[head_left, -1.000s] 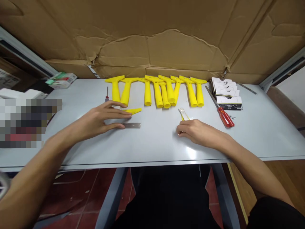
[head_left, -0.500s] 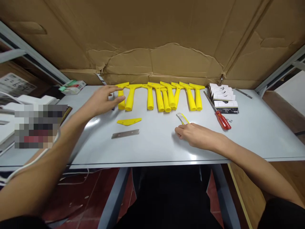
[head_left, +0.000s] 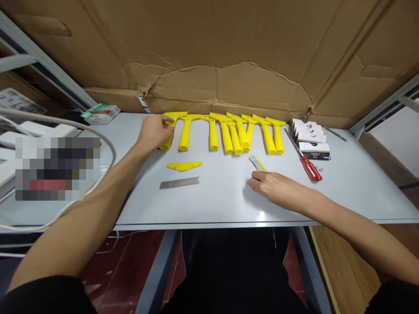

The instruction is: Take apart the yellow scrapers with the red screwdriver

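Scraper (head_left: pixel 178 116), yellow and leftmost in the row near the back of the table (head_left: pixel 222 200), slanting, with the left hand (head_left: pixel 153 131) narrowed onto the left end of its head and partly covering it. Just to the right, other yellow scrapers (head_left: pixel 226 138), some overlapping. Nearer the front edge, right hand (head_left: pixel 270 185) curled around a yellow-and-silver tool (head_left: pixel 258 164), with exposed end directed toward the cardboard (head_left: pixel 245 87). Between the hands, a flat yellow plate (head_left: pixel 184 166) and, just in front, a metal strip (head_left: pixel 179 183), lying apart. Farther right, a red-handled screwdriver (head_left: pixel 310 168) beside white-and-black packets (head_left: pixel 310 138).
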Tool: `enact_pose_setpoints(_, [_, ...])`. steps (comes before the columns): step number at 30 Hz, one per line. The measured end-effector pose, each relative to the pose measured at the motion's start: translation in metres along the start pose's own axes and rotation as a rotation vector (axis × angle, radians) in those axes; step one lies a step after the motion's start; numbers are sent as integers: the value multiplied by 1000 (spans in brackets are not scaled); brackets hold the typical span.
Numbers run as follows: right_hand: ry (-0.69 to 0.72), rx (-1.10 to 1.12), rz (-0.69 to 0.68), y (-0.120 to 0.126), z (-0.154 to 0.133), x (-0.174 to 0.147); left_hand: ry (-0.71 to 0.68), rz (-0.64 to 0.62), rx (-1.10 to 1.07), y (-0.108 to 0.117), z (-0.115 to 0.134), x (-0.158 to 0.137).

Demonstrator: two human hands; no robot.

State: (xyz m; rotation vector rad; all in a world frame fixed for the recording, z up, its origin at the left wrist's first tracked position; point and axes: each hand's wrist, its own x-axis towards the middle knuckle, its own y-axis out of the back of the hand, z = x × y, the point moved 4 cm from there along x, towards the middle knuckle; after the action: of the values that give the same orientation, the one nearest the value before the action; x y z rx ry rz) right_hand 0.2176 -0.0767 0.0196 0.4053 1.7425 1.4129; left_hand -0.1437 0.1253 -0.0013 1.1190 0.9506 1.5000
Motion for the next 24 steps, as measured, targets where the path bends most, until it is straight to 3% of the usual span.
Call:
enact_pose_setpoints(10, [3, -14, -14, -6, -3, 3, -31, 35, -122, 5, 11, -8])
enact_pose_setpoints(13, [9, 116, 81, 0, 11, -12, 1, 59, -146, 11, 10, -12])
enact_pose_setpoints(16, [-125, 295, 296, 12, 58, -54, 27, 92, -175, 17, 9, -16])
enact_pose_setpoints(19, [-469, 459, 444, 12, 129, -103, 35, 143, -240, 22, 9, -18])
enact_pose_setpoints(21, [-686, 499, 430, -1, 170, -124, 14, 177, -290, 23, 10, -18])
enact_pose_setpoints(24, [-728, 562, 349, -28, 205, -129, -39, 219, -313, 24, 12, -19])
